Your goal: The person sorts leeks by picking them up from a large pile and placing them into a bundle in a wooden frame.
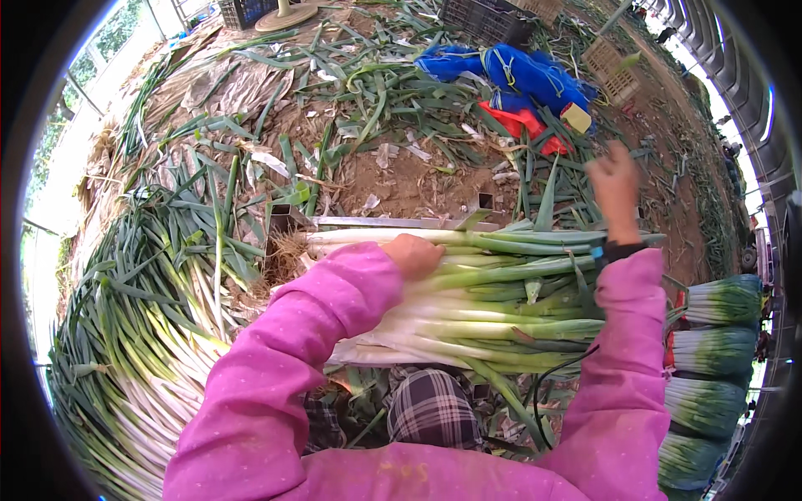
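Long green onions (468,326) lie side by side across a low metal frame (401,222) in front of me, white roots to the left and green leaves to the right. Closed around a white stalk at the far side of the pile is my left hand (415,255); its fingertips are partly hidden. My right hand (614,179) is raised beyond the leafy ends, smeared by motion, so I cannot make out whether its fingers hold anything. A dark band circles that wrist. Brown root hairs (288,255) stick out at the frame's left end.
A large heap of loose green onions (159,334) spreads along my left. Several packed bundles (710,351) stand in a row at the right. Blue netting (518,75), a red sheet (518,121) and crates (484,21) lie beyond, among leaf scraps on bare soil.
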Tool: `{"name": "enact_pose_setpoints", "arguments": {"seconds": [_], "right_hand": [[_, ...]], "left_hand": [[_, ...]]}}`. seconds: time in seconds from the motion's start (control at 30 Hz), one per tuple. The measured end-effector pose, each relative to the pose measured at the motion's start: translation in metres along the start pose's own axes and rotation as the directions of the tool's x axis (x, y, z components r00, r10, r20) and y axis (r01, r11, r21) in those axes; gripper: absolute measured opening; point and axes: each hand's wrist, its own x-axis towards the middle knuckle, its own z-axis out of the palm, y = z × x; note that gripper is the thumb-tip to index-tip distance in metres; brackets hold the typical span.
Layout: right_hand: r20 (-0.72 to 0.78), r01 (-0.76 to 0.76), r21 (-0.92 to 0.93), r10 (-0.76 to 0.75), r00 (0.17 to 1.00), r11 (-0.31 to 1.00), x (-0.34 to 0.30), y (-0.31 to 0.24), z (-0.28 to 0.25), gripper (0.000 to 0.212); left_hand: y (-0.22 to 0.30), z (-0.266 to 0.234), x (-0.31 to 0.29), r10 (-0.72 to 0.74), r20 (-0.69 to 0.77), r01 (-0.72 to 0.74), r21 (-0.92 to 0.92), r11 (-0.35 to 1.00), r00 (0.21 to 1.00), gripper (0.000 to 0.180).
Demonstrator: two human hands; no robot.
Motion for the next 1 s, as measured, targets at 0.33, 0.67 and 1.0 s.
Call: {"name": "enact_pose_setpoints", "arguments": {"seconds": [0.33,0.67,1.0], "right_hand": [[0.768,0.100,-0.440,0.316,0.557,0.893,-0.083,-0.024,0.038,0.025],[0.902,0.098,0.032,-0.071,0.426,0.995,-0.074,-0.018,-0.007,0.046],[0.183,-0.085,0.233,0.042,0.982,0.969,-0.085,-0.052,-0.132,0.007]], "left_hand": [[-0.001,-0.010,-0.005,0.019,0.105,-0.017,-0.019,1.000,0.994,0.033],[0.001,-0.024,-0.014,-0.069,0.096,0.090,-0.239,0.967,0.993,0.056],[-0.002,-0.020,-0.026,-0.151,0.208,0.224,-0.390,0.893,0.966,0.072]]}}
